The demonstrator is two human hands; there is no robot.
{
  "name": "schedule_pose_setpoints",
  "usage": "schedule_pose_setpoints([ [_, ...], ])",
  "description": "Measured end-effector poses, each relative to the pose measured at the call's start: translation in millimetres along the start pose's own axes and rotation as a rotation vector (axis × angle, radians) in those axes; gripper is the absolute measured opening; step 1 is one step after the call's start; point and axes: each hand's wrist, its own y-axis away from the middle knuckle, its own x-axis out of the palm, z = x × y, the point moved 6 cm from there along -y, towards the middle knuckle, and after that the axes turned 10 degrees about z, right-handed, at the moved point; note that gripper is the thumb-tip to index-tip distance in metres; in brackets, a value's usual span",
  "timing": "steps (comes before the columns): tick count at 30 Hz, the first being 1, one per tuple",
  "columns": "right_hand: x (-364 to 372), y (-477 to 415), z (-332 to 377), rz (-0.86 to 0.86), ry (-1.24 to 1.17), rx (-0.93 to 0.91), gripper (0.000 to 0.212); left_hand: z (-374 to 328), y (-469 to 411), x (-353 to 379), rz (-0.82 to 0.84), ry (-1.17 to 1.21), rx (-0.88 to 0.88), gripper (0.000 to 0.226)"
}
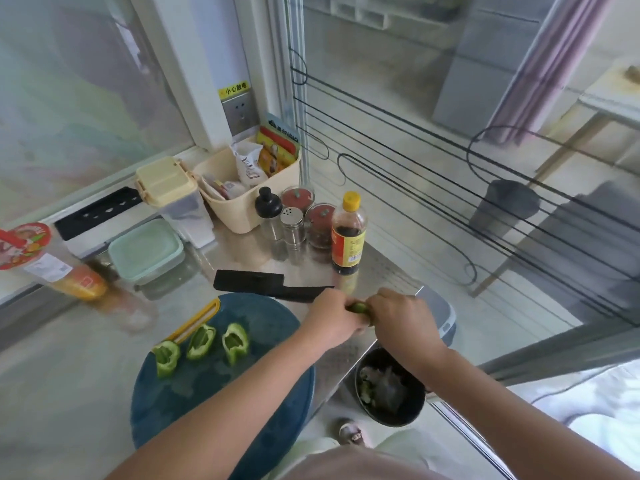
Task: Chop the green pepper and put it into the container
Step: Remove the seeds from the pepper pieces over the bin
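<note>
Both hands were closed on it: left hand [330, 318] and right hand [401, 315] pinched one green pepper piece [358, 308] between them, right at the edge of the surface [381, 268], with the black bin [412, 410] below. One slip and good flesh could have dropped in with the scraps. Three pepper pieces [201, 341] lay on the blue cutting board [221, 393], and the mint container [145, 249] sat lidded, well apart. The black knife [263, 284] lay just beyond the knuckles, where a careless reach could have met its blade.
</note>
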Motion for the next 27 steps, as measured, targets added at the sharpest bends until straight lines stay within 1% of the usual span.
schedule_pose_setpoints([
  [4, -8.6, 4.6, -24.1, -0.128, -0.082, 0.043, 0.032, -3.9, -7.8, 14.1, 0.008, 0.434, -0.046, 0.030],
  [6, -12.9, 10.0, -34.6, -0.199, -0.144, 0.074, 0.031, -9.0, -10.9, 25.3, 0.008, 0.612, -0.044, 0.031],
  [7, -15.9, 14.3, -36.0, -0.241, -0.180, 0.082, 0.029, -12.6, -11.1, 28.9, -0.011, 0.653, -0.035, 0.029],
  [8, -17.4, 18.3, -37.0, -0.260, -0.229, 0.111, 0.024, -15.1, -12.0, 32.5, -0.030, 0.660, -0.016, 0.027],
  [10, -21.0, 23.8, -42.6, -0.250, -0.237, 0.257, 0.008, -19.2, -13.8, 40.8, -0.053, 0.616, 0.041, 0.022],
  [12, -5.2, 23.9, -51.4, -0.146, -0.223, 0.338, 0.020, -19.3, -16.2, 49.0, -0.071, 0.533, 0.099, 0.023],
  [14, 2.5, 28.6, -55.1, -0.064, -0.193, 0.367, 0.021, -17.3, -21.6, 59.7, -0.049, 0.462, 0.141, 0.018],
  [15, 6.9, 30.7, -60.7, -0.067, -0.203, 0.371, 0.018, -15.4, -24.4, 65.6, -0.020, 0.438, 0.146, 0.022],
  [16, 8.9, 33.8, -66.6, -0.102, -0.240, 0.372, 0.014, -15.4, -25.3, 70.7, 0.022, 0.435, 0.151, 0.030],
  [18, 19.5, 38.7, -73.2, -0.041, -0.234, 0.365, 0.007, -12.4, -26.0, 79.6, 0.107, 0.493, 0.116, 0.051],
  [19, 25.3, 41.6, -75.2, -0.003, -0.230, 0.356, 0.006, -10.3, -26.6, 83.9, 0.147, 0.527, 0.087, 0.061],
  [20, 28.3, 44.2, -78.0, -0.009, -0.253, 0.345, 0.007, -7.0, -28.0, 87.7, 0.182, 0.555, 0.058, 0.068],
  [21, 30.3, 46.1, -81.6, -0.015, -0.294, 0.341, 0.008, -3.9, -29.0, 91.1, 0.215, 0.584, 0.034, 0.071],
  [22, 31.6, 49.0, -82.5, -0.003, -0.315, 0.321, 0.012, -1.7, -30.3, 93.8, 0.241, 0.602, 0.018, 0.068],
  [25, 27.4, 51.3, -79.4, 0.036, -0.319, 0.271, 0.039, -0.4, -30.2, 98.1, 0.319, 0.605, 0.005, 0.041],
  [27, 30.3, 49.3, -80.0, -0.028, -0.271, 0.237, 0.048, -0.6, -30.5, 98.4, 0.355, 0.534, 0.030, 0.031],
])
